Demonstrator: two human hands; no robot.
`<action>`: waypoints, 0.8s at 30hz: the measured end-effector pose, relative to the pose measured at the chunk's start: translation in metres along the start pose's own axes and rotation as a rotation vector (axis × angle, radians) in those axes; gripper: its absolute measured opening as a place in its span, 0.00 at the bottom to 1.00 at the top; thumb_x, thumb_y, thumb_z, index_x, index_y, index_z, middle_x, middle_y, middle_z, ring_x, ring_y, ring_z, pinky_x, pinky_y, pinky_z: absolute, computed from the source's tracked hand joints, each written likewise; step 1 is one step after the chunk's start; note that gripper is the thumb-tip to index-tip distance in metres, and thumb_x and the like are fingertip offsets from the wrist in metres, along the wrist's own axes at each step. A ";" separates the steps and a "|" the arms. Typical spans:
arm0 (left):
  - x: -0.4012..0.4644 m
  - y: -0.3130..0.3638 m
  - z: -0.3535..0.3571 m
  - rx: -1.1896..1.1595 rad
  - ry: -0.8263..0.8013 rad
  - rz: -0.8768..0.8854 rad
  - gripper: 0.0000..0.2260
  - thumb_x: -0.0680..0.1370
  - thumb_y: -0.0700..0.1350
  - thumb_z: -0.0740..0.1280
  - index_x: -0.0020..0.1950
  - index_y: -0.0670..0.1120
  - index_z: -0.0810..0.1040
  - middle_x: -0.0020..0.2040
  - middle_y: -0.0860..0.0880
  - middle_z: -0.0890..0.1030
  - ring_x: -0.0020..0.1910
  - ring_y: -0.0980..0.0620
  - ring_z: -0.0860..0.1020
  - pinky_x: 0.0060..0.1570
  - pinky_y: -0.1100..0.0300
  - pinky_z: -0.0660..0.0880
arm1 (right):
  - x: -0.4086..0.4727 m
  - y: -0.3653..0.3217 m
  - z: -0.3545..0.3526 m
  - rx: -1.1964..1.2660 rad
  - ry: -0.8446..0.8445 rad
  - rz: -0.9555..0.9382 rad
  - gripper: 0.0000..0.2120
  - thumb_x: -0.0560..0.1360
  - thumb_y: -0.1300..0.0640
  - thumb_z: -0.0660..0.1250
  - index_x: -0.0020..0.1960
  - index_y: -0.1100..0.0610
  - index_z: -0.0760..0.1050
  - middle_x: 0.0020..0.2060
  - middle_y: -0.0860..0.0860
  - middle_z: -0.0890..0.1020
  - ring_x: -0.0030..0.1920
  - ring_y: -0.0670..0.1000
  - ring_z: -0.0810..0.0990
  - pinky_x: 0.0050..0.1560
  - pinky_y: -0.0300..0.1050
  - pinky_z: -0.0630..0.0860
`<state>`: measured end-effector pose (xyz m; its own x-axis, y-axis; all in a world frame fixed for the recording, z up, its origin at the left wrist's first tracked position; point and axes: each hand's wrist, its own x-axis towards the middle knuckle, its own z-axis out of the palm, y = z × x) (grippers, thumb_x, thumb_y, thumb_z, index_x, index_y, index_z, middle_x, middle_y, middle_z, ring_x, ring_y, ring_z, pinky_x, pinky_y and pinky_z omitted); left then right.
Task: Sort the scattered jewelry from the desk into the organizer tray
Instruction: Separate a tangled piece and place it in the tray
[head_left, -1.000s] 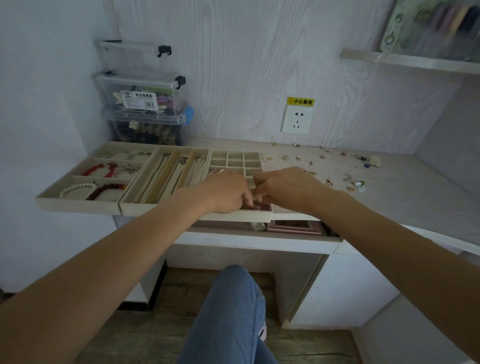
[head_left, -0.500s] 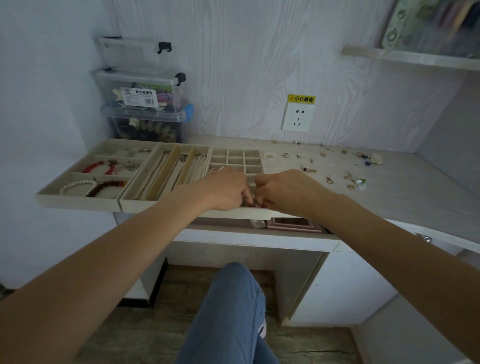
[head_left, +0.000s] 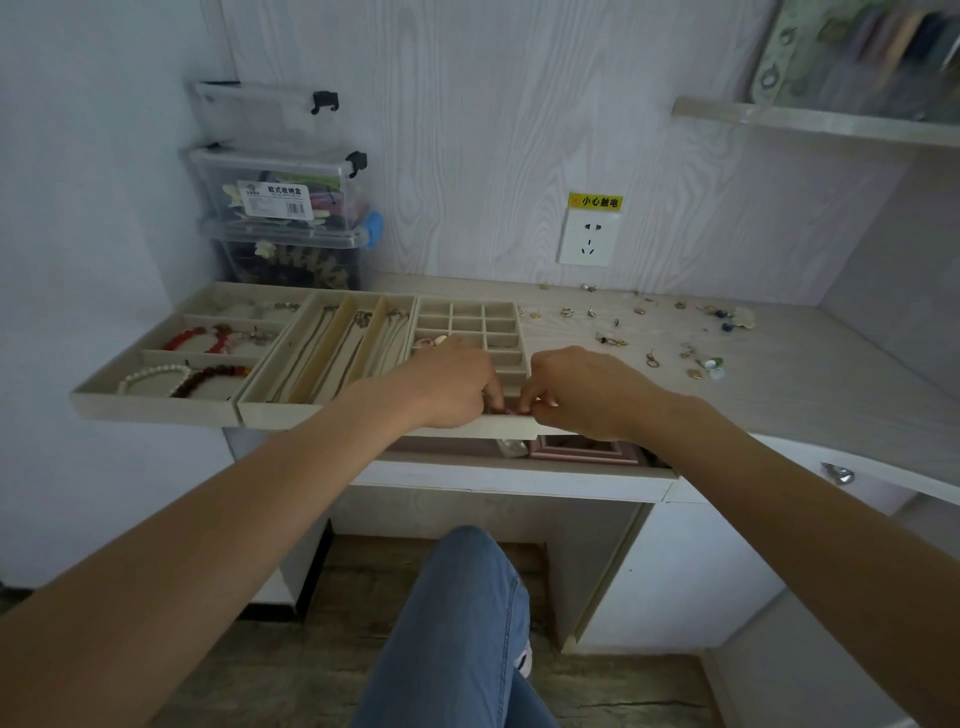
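A beige organizer tray (head_left: 156, 408) with three sections lies on the desk's left half. Bead bracelets (head_left: 208, 379) fill its left section, chains (head_left: 332, 353) the middle one, and a grid of small cells (head_left: 467, 325) the right one. My left hand (head_left: 449, 387) and my right hand (head_left: 582, 392) meet over the grid's front row, fingers curled, pinching a small piece of jewelry (head_left: 511, 410) that is mostly hidden between them. Several loose earrings and charms (head_left: 649, 358) lie scattered on the desk to the right.
Three stacked clear storage boxes (head_left: 283, 208) stand at the back left. A wall socket (head_left: 587, 241) sits behind the desk and a shelf (head_left: 810, 124) hangs at upper right. A pink frame (head_left: 582, 452) lies in the open drawer below. My knee (head_left: 462, 597) is under the desk.
Both hands stay together over the grid's front row, shifting only slightly as the fingers work the small piece. The camera has tilted a little.
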<state>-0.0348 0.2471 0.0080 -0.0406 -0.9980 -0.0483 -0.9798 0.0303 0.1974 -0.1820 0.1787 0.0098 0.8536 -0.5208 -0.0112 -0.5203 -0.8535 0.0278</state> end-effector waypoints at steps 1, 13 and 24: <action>0.000 0.001 0.001 -0.023 0.018 0.000 0.21 0.76 0.32 0.58 0.60 0.51 0.79 0.64 0.47 0.73 0.65 0.47 0.67 0.67 0.54 0.63 | 0.000 0.001 0.002 0.046 0.021 0.017 0.12 0.78 0.56 0.61 0.57 0.51 0.80 0.43 0.46 0.75 0.45 0.48 0.74 0.45 0.42 0.71; 0.037 0.046 -0.002 -0.220 0.311 0.051 0.16 0.76 0.32 0.59 0.59 0.47 0.77 0.61 0.47 0.71 0.59 0.50 0.72 0.56 0.60 0.69 | -0.026 0.063 0.010 0.368 0.272 0.296 0.11 0.78 0.59 0.61 0.56 0.55 0.79 0.53 0.51 0.79 0.52 0.48 0.78 0.51 0.33 0.68; 0.158 0.122 0.031 -0.140 -0.101 0.173 0.23 0.81 0.39 0.56 0.75 0.44 0.58 0.74 0.44 0.62 0.72 0.46 0.62 0.69 0.56 0.60 | -0.057 0.176 0.043 0.393 0.174 0.735 0.22 0.81 0.65 0.51 0.73 0.55 0.63 0.72 0.55 0.65 0.71 0.56 0.64 0.66 0.41 0.58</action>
<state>-0.1671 0.0951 -0.0058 -0.2319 -0.9678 -0.0979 -0.9203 0.1857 0.3443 -0.3238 0.0572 -0.0271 0.2704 -0.9623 0.0287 -0.8870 -0.2606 -0.3813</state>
